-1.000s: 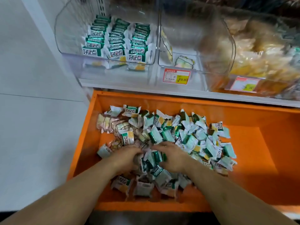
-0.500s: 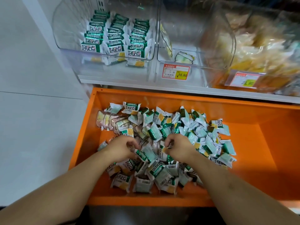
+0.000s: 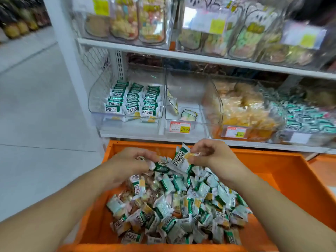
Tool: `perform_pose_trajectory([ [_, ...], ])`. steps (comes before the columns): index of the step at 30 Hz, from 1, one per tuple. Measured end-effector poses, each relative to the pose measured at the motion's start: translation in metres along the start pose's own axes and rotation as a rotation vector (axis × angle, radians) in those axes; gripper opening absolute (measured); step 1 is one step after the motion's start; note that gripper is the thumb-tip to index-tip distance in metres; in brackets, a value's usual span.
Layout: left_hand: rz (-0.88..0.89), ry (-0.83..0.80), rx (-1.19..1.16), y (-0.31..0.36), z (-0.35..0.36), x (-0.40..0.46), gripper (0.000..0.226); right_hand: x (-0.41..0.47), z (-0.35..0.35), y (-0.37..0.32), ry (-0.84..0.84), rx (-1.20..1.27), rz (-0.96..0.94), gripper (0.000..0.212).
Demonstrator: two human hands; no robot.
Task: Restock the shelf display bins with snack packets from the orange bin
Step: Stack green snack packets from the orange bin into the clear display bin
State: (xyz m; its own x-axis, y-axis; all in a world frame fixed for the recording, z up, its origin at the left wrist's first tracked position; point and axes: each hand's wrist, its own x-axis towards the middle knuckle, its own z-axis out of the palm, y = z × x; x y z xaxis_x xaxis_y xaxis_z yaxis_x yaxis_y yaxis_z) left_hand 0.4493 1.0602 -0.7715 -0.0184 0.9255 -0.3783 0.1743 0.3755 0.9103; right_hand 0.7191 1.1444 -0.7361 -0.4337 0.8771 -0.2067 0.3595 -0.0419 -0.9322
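Both forearms reach forward over the orange bin (image 3: 283, 177), hands raised above the heap of snack packets (image 3: 174, 206) lying in it. The right hand (image 3: 211, 157) is turned palm inward with its fingers curled, thumb and fingertips pinching the yellow end of a green and white packet (image 3: 180, 160) that hangs tilted toward the left hand. The left hand (image 3: 129, 163) is somewhat blurred; its fingers are curled down and appear to grip a few small packets (image 3: 158, 165) at their tips, just beside the packet in the right hand. The two hands are near each other but not touching.

Beyond the hands, on a white shelf (image 3: 138, 134), stands a clear display bin (image 3: 127, 99) up and to the left of the left hand, holding three neat rows of the same green and white packets. Straight ahead of the right hand is a second clear bin (image 3: 189, 99), with only a couple of pale packets inside and a price tag (image 3: 180, 127) on its front. Farther right of the right hand is a bin of yellowish snacks (image 3: 243, 110) with its own tag (image 3: 235, 132), then a blurred pile of green packets (image 3: 305, 117).

Above, another shelf carries clear pouches of mixed snacks (image 3: 127, 20). To the left of the left arm is pale tiled floor (image 3: 36, 110).
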Motion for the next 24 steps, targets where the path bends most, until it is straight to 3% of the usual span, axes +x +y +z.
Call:
perform_pose_trajectory([
  [2,0.036,-0.001,-0.153,0.023,-0.005,-0.014,0.018,-0.014,-0.009,-0.019,0.031,0.117,-0.032,0.020],
  [4,0.086,0.061,-0.160,0.036,-0.009,-0.025,0.012,-0.024,-0.013,-0.029,0.045,0.270,-0.030,0.019],
  [7,0.135,0.110,-0.114,0.047,-0.013,-0.038,0.031,-0.029,-0.013,-0.038,0.045,0.471,-0.014,0.025],
  [11,0.097,0.115,-0.252,0.053,-0.008,-0.038,0.055,-0.024,-0.011,-0.047,0.010,0.595,-0.037,0.030],
  [18,-0.025,0.159,-0.470,0.062,-0.006,-0.018,0.026,-0.002,-0.017,-0.049,0.007,0.680,-0.023,0.030],
  [24,-0.039,0.254,-0.448,0.059,-0.009,-0.007,0.026,0.013,-0.015,-0.046,0.020,0.706,-0.006,0.038],
])
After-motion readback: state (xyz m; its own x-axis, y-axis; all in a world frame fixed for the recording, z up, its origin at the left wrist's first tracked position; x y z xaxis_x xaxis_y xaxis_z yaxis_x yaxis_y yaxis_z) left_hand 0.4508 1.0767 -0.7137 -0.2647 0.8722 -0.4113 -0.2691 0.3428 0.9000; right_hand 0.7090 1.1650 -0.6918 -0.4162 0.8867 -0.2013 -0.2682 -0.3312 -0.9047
